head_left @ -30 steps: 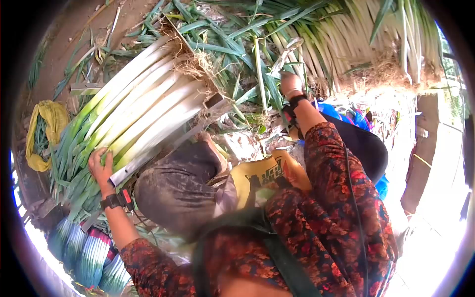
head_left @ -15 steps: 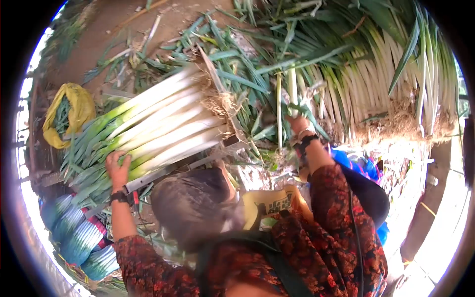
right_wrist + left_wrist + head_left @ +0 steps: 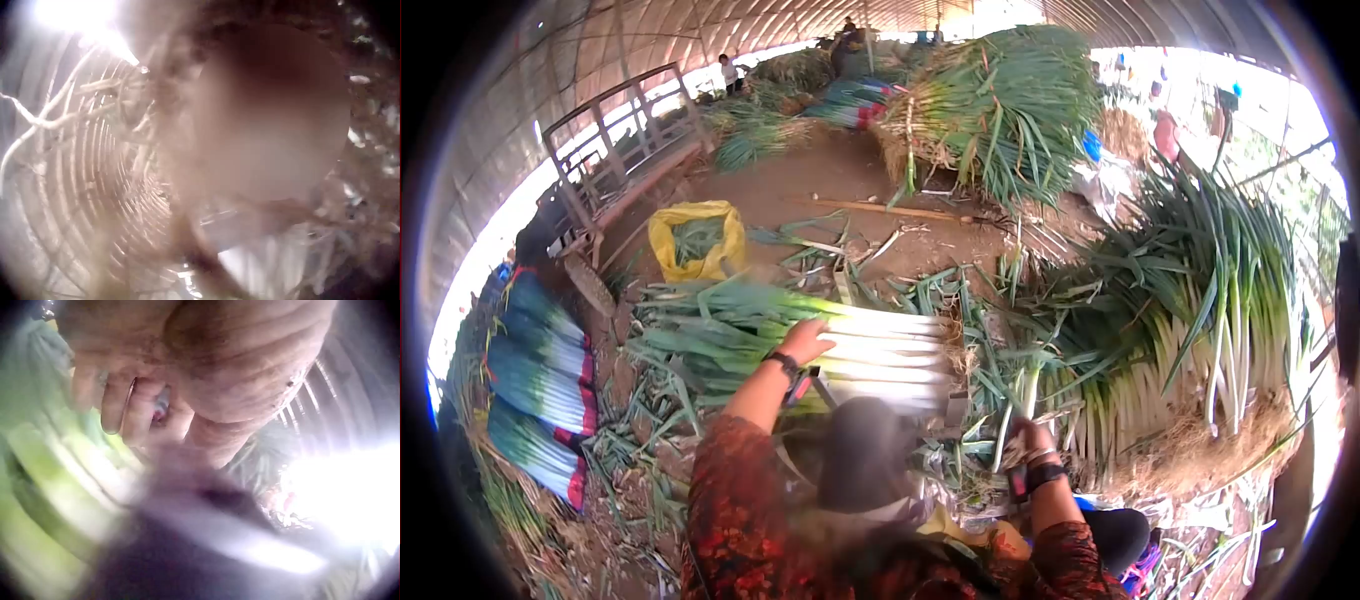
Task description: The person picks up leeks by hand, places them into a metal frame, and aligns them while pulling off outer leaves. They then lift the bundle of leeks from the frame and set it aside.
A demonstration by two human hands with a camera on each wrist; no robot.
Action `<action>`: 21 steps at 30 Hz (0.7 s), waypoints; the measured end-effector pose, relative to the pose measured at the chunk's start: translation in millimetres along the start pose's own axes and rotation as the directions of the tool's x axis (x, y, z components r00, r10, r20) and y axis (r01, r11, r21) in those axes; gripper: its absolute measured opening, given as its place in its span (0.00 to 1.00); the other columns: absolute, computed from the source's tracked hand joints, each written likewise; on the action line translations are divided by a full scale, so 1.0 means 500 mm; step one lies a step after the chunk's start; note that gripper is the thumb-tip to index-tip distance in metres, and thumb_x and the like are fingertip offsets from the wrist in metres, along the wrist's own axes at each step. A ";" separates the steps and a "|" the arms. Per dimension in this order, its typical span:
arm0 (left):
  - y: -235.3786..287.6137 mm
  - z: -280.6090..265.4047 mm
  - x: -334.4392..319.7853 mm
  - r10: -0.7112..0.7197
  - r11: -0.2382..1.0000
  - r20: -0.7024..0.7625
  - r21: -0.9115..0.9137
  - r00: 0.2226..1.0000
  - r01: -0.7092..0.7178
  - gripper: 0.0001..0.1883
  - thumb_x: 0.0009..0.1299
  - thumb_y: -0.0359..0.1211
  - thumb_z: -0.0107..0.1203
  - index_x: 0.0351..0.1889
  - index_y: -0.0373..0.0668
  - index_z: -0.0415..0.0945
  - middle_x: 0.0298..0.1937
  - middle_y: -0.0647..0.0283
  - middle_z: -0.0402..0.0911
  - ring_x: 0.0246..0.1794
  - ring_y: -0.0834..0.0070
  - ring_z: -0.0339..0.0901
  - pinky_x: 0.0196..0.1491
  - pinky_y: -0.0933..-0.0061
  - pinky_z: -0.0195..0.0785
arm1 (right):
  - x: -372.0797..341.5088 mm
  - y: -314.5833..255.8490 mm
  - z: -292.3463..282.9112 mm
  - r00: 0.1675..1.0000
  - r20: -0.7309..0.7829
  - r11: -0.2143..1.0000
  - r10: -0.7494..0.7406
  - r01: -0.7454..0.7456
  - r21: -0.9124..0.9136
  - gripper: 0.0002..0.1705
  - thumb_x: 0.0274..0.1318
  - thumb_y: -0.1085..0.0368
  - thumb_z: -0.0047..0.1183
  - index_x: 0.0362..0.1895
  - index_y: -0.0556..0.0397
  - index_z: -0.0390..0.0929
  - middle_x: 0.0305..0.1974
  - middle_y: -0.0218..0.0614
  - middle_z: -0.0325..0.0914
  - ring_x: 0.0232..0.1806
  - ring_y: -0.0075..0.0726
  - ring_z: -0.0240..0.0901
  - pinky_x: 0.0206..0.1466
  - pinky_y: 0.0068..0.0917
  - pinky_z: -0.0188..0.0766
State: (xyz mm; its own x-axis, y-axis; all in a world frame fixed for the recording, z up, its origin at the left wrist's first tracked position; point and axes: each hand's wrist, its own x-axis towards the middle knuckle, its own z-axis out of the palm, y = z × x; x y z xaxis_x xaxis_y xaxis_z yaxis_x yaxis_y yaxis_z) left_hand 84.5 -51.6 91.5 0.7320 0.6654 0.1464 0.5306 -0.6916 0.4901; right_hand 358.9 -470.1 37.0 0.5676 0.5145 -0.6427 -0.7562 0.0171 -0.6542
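Observation:
A row of thick white leeks (image 3: pixel 885 345) lies side by side, with green tops to the left and roots against an upright board on the right. My left hand (image 3: pixel 805 343) rests on the leeks where white turns green. In the left wrist view its fingers (image 3: pixel 134 412) point down at blurred pale-green stalks. Farther right, my right hand (image 3: pixel 1032 440) grips a leek (image 3: pixel 1028 385) near its lower end, beside a large stack of leeks (image 3: pixel 1140 420). Stringy roots (image 3: pixel 62 115) stick out by the right hand in the blurred right wrist view.
A yellow bag (image 3: pixel 695 240) with green leaves stands beyond the row. Bundled leeks with red bands (image 3: pixel 540 390) lie at the left. A tall leek heap (image 3: pixel 1000 110) stands farther back, near a metal frame (image 3: pixel 625 140). Trimmed leaves litter the ground.
The head view has tilted up, bringing the tunnel roof and far heaps into view. My left hand has shifted along the leeks toward their white part. The right hand stays beside the stack.

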 end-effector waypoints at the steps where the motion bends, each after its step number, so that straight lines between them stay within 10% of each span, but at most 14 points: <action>1: 0.060 -0.001 0.003 0.068 0.997 -0.048 -0.017 0.996 -0.069 0.25 0.58 0.44 0.66 0.47 0.37 0.79 0.45 0.50 0.81 0.49 0.59 0.78 0.53 0.64 0.70 | -0.021 -0.054 0.007 0.988 0.146 0.997 -0.045 0.053 -0.049 0.10 0.58 0.62 0.52 0.24 0.48 0.73 0.21 0.29 0.72 0.23 0.31 0.71 0.28 0.25 0.69; 7: 0.449 0.068 -0.040 0.657 0.740 0.001 -0.190 0.754 -0.645 0.24 0.54 0.37 0.69 0.49 0.45 0.78 0.44 0.56 0.78 0.49 0.60 0.75 0.52 0.62 0.69 | -0.364 -0.161 0.121 0.919 0.377 0.907 0.118 -0.254 0.336 0.06 0.64 0.65 0.48 0.36 0.52 0.67 0.21 0.21 0.62 0.18 0.19 0.60 0.20 0.16 0.60; 11: 0.676 0.118 -0.159 0.799 0.514 -0.192 -0.273 0.570 -0.813 0.19 0.54 0.33 0.66 0.45 0.49 0.79 0.46 0.62 0.79 0.55 0.64 0.72 0.62 0.56 0.62 | -0.477 -0.109 0.066 0.902 0.417 0.987 -0.115 0.151 -0.053 0.18 0.61 0.65 0.46 0.53 0.58 0.66 0.20 0.22 0.61 0.17 0.19 0.59 0.17 0.20 0.57; 17: 0.717 0.078 -0.169 0.924 0.377 0.063 -0.001 0.376 -0.926 0.10 0.51 0.38 0.67 0.24 0.56 0.75 0.27 0.72 0.77 0.41 0.71 0.79 0.69 0.44 0.51 | -0.628 -0.091 -0.027 0.822 0.565 0.958 -0.071 0.214 -0.191 0.33 0.50 0.69 0.51 0.62 0.63 0.60 0.17 0.31 0.62 0.11 0.28 0.57 0.13 0.24 0.55; 21: 0.649 -0.003 -0.128 0.869 0.475 0.106 0.102 0.484 -0.874 0.06 0.57 0.36 0.63 0.25 0.53 0.75 0.25 0.72 0.75 0.36 0.72 0.79 0.71 0.38 0.46 | -0.695 -0.109 -0.056 0.722 0.692 0.777 -0.019 0.446 -0.444 0.36 0.49 0.70 0.54 0.64 0.62 0.59 0.19 0.38 0.69 0.13 0.34 0.65 0.15 0.28 0.60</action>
State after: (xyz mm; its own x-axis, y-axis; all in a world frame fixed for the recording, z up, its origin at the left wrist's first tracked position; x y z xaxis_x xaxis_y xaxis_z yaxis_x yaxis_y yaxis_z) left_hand 209.1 -318.2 242.3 0.8604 -0.3082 0.4058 -0.3444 -0.9387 0.0173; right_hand 212.2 -673.8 284.8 0.1983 0.9643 -0.1756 -0.1896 -0.1380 -0.9721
